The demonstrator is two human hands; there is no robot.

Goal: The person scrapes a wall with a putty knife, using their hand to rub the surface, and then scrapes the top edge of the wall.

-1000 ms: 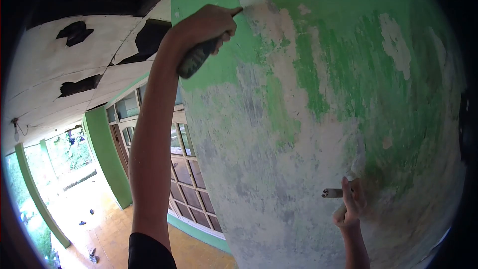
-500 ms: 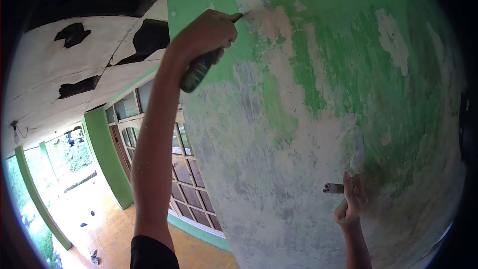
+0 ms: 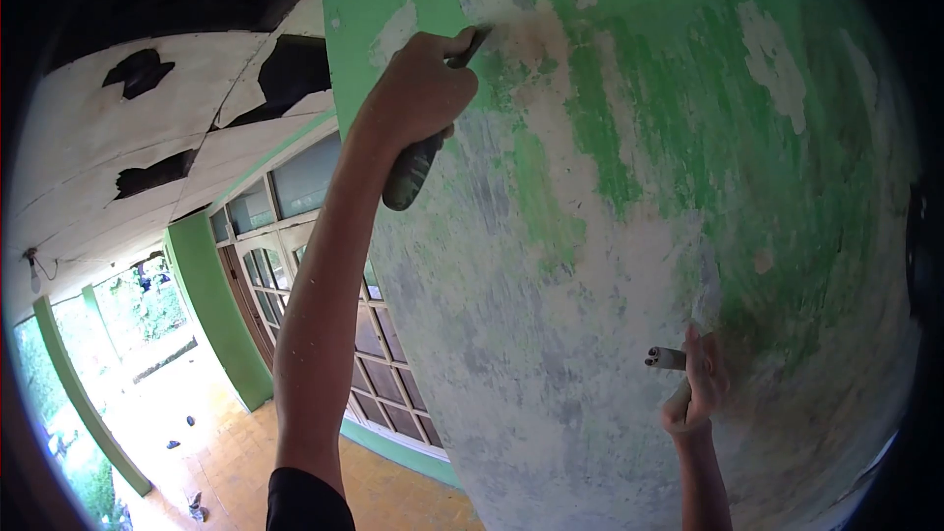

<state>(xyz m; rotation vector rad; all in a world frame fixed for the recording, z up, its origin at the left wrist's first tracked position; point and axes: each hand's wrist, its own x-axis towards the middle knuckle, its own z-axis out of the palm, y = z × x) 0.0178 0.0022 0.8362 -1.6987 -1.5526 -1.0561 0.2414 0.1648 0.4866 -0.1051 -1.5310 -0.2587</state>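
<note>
My left hand (image 3: pixel 425 88) is raised against the upper left of the wall. Its fingers are wrapped round a scraper with a thick dark handle (image 3: pixel 413 175); the dark metal end reaches up by the thumb to the paint. Lower on the right, my right hand (image 3: pixel 702 379) is closed close to the wall surface. A short grey, tube-like handle with holes in its end (image 3: pixel 668 359) sticks out to the left of those fingers; the rest of that thing is hidden. The wall (image 3: pixel 590 334) has green paint above and bare, patchy grey-white plaster below.
White-framed glass doors and windows (image 3: pixel 379 329) stand left of the wall, beyond my left arm. A green pillar (image 3: pixel 216 310) rises farther along the porch. Small dark things (image 3: pixel 197 506) lie on the tiled floor (image 3: pixel 246 462). The ceiling (image 3: pixel 79 157) has broken panels.
My left hand and the scraper have shifted slightly right and down, with the handle lower in view. My right hand stays near the same place on the wall. The view has shifted a little.
</note>
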